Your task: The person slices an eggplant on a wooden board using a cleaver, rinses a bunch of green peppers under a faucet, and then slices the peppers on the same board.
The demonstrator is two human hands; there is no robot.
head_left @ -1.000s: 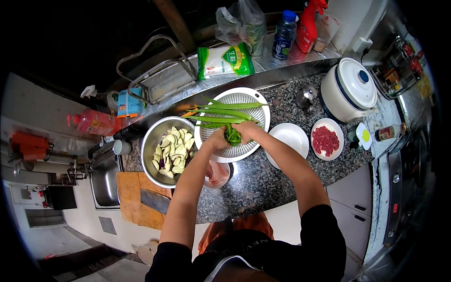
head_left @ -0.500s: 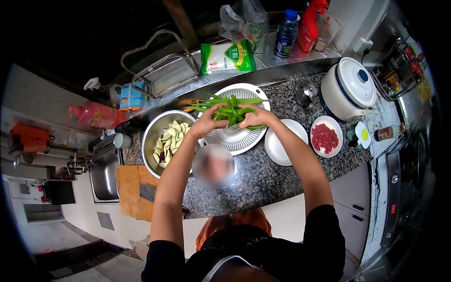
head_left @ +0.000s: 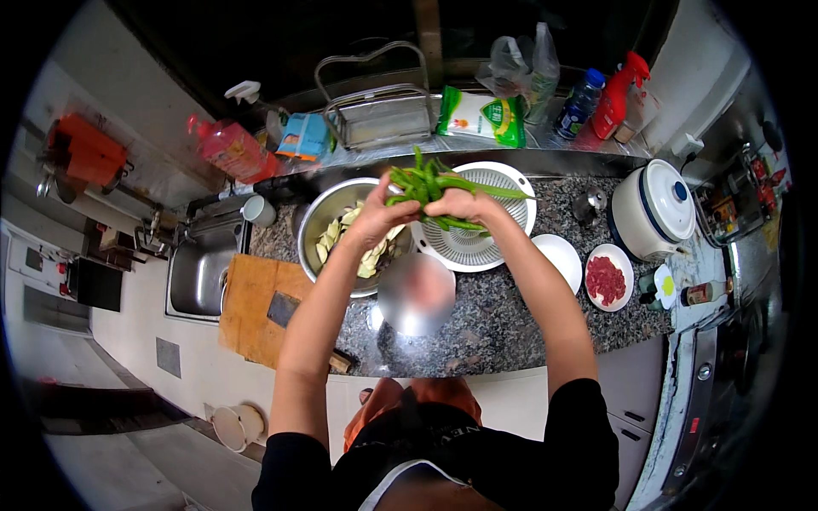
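Both of my hands are closed round a bunch of long green peppers (head_left: 426, 183), some tips sticking out past the fingers. My left hand (head_left: 379, 217) grips the near left side of the bunch, over the rim of a steel bowl (head_left: 312, 223). Pale sliced eggplant (head_left: 371, 260) with dark skin lies in that bowl. On the bunch's right side is my right hand (head_left: 458, 207), above the left part of a white slotted colander (head_left: 514, 234). One long pepper reaches right across the colander; whether it is held or resting there I cannot tell.
A wooden cutting board (head_left: 256, 298) lies left, beside the sink (head_left: 192, 277). To the right are a white plate (head_left: 560, 260), a dish of red meat pieces (head_left: 607, 279) and a white cooker (head_left: 652, 213). A green-and-white packet (head_left: 481, 117) and bottles line the back ledge.
My hands have carried the peppers left relative to the colander, toward the steel bowl. The whole view has shifted, so the counter appears farther right.
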